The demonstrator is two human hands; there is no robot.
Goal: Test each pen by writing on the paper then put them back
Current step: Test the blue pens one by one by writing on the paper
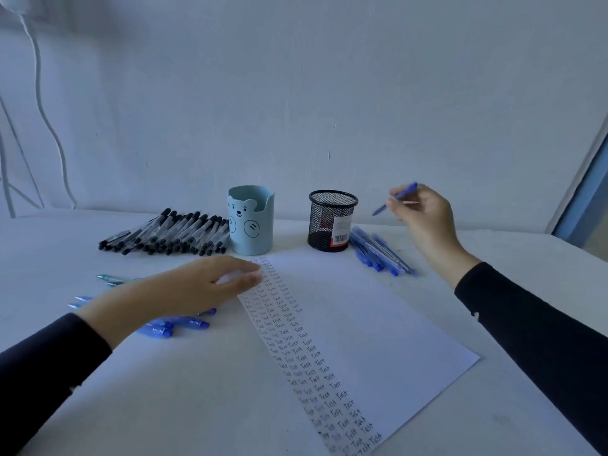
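Blue pen (408, 189) is hanging pinched in my right hand (424, 215) (raised), while my left hand (197, 287) is resting straight-fingered on paper (378, 307).

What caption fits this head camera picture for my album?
Right hand holds up a blue pen; left hand flat over the paper.

two cups (250, 222) behind paper (362, 311), pens (167, 232) left.

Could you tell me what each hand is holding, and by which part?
The right hand pinches a blue pen around mid-barrel; the left hand holds nothing.
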